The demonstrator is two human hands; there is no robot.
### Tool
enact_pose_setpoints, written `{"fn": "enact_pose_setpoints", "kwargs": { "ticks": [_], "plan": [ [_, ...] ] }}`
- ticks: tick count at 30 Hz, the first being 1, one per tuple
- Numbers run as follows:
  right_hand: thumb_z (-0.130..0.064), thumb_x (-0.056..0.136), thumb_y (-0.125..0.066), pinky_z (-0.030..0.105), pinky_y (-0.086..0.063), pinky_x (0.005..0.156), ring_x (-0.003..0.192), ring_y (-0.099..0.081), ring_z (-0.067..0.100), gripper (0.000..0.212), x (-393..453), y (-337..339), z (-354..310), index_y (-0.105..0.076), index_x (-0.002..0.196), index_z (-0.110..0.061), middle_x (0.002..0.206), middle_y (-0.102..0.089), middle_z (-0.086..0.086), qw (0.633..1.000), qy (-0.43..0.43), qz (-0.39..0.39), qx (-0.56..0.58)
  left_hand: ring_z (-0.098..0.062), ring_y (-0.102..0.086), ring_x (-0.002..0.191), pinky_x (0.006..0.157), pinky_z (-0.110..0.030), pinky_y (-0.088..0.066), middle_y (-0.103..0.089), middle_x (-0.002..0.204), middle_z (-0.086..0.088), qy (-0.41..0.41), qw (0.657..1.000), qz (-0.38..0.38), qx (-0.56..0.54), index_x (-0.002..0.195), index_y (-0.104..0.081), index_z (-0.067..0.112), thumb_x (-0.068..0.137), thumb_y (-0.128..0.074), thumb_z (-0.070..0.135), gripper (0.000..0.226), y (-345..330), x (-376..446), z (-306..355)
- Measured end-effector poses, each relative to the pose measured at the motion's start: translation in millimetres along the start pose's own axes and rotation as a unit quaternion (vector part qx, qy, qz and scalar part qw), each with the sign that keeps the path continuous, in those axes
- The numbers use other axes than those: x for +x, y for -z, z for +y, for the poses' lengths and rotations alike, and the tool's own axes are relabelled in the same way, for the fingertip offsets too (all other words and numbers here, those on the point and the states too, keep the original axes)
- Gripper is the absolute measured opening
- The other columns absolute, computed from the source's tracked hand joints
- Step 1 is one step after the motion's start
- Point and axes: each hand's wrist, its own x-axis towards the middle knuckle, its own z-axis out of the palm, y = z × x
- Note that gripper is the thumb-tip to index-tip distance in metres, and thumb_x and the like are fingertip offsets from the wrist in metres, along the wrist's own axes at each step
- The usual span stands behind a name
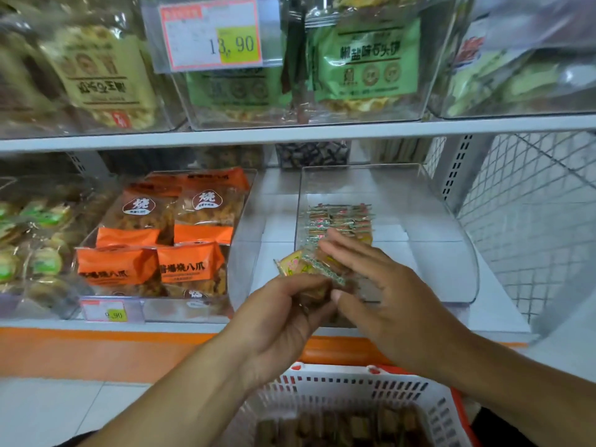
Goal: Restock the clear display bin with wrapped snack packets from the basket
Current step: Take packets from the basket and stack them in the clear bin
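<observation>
White shop shelving [290, 133] fills the background, stacked with bagged snacks. Orange-wrapped snack bags [154, 240] crowd a bin at left. My left hand [283, 317] grips a bunch of small clear-wrapped snack packets [306, 266] at the front of the clear plastic display bin [451, 253], where a few packets lie. My right hand [387, 291] rests on the bunch, fingers nearly straight. Below, the white-and-orange slotted plastic basket [354, 391] holds more.

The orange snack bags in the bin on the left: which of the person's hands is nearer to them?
Left. The left hand holds wrapped packets just right of the orange snack bags; the right hand lies farther right, in front of the clear display bin.
</observation>
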Motion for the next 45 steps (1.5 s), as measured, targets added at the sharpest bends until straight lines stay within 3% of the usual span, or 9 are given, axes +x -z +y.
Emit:
{"fn": "enact_pose_setpoints", "kwargs": {
  "ticks": [5, 9, 13, 17, 21, 25, 29, 36, 45],
  "plan": [
    [-0.033, 0.101, -0.040, 0.021, -0.023, 0.119, 0.144, -0.020, -0.013, 0.047, -3, 0, -1, -0.047, 0.147, -0.039, 0.154, -0.032, -0.036, 0.999, 0.016, -0.001, 0.033, -0.031, -0.068, 0.107, 0.096, -0.039, -0.056, -0.069, 0.121, -0.022, -0.024, 0.998, -0.046, -0.039, 0.113, -0.071, 0.002, 0.088, -0.055, 0.013, 0.032, 2, -6, 10],
    [-0.012, 0.095, -0.066, 0.023, -0.043, 0.110, 0.132, -0.047, -0.006, 0.043, 0, 4, 1, -0.066, 0.130, -0.038, 0.138, -0.054, -0.029, 0.997, 0.010, 0.049, 0.062, -0.035, -0.073, 0.107, 0.088, -0.037, -0.061, -0.069, 0.124, -0.026, -0.017, 0.998, -0.053, -0.038, 0.115, -0.074, 0.001, 0.096, -0.058, 0.023, 0.033, -1, -9, 8],
    [-0.030, 0.088, -0.075, 0.031, -0.054, 0.097, 0.119, -0.062, 0.004, 0.032, 1, 6, 4, -0.071, 0.120, -0.038, 0.126, -0.066, -0.019, 0.987, -0.006, 0.052, 0.152, -0.029, -0.073, 0.101, 0.092, -0.034, -0.055, -0.069, 0.125, -0.026, -0.027, 0.999, -0.025, -0.010, 0.117, -0.072, -0.001, 0.095, -0.056, 0.025, 0.037, 1, -6, 7],
    [-0.034, 0.074, -0.084, 0.018, -0.058, 0.076, 0.099, -0.071, 0.003, 0.043, 3, 5, 9, -0.068, 0.114, -0.038, 0.109, -0.074, -0.017, 0.969, -0.062, 0.074, 0.228, -0.029, -0.075, 0.094, 0.088, -0.037, -0.060, -0.070, 0.123, -0.026, -0.032, 0.999, -0.011, -0.008, 0.123, -0.066, -0.004, 0.093, -0.057, 0.020, 0.039, -1, -3, 2],
    [-0.044, 0.056, -0.090, 0.033, -0.061, 0.083, 0.096, -0.073, 0.007, 0.057, 3, 5, 18, -0.072, 0.110, -0.036, 0.106, -0.075, -0.013, 0.958, -0.136, 0.058, 0.245, -0.032, -0.074, 0.103, 0.080, -0.039, -0.064, -0.070, 0.122, -0.026, -0.045, 0.999, 0.005, -0.020, 0.128, -0.062, 0.000, 0.103, -0.049, 0.034, 0.045, -4, 1, -4],
    [-0.046, 0.060, -0.084, 0.006, -0.051, 0.077, 0.096, -0.069, -0.008, 0.042, 0, 7, 14, -0.072, 0.100, -0.050, 0.103, -0.073, -0.029, 0.981, -0.099, 0.039, 0.163, -0.039, -0.064, 0.122, 0.105, -0.047, -0.053, -0.065, 0.129, -0.031, -0.053, 0.998, 0.024, -0.013, 0.137, -0.054, -0.006, 0.097, -0.037, 0.064, 0.082, -3, 7, -10],
    [-0.044, 0.071, -0.084, -0.003, -0.043, 0.080, 0.105, -0.059, -0.018, 0.053, -3, 3, 10, -0.066, 0.120, -0.048, 0.112, -0.064, -0.040, 0.990, -0.098, 0.015, 0.103, -0.050, -0.054, 0.130, 0.120, -0.063, -0.026, -0.063, 0.130, -0.033, -0.069, 0.997, 0.036, -0.016, 0.137, -0.057, -0.004, 0.101, -0.037, 0.057, 0.073, 2, 14, -16],
    [-0.019, 0.072, -0.090, 0.034, -0.056, 0.094, 0.104, -0.066, -0.002, 0.058, -5, 4, 11, -0.063, 0.113, -0.049, 0.109, -0.069, -0.025, 0.981, -0.131, 0.011, 0.139, -0.044, -0.063, 0.112, 0.083, -0.052, -0.052, -0.065, 0.128, -0.025, -0.095, 0.995, 0.023, -0.005, 0.124, -0.064, 0.017, 0.101, -0.049, 0.031, 0.031, -8, 13, -18],
    [-0.001, 0.067, -0.089, 0.027, -0.059, 0.080, 0.095, -0.074, 0.013, 0.077, -4, 6, 13, -0.060, 0.128, -0.037, 0.102, -0.074, -0.002, 0.933, -0.174, -0.015, 0.314, -0.030, -0.073, 0.090, 0.063, -0.038, -0.061, -0.074, 0.115, -0.018, -0.191, 0.980, -0.006, 0.055, 0.129, -0.065, 0.021, 0.089, -0.056, 0.011, 0.042, -11, 5, -10]
  ]
}}
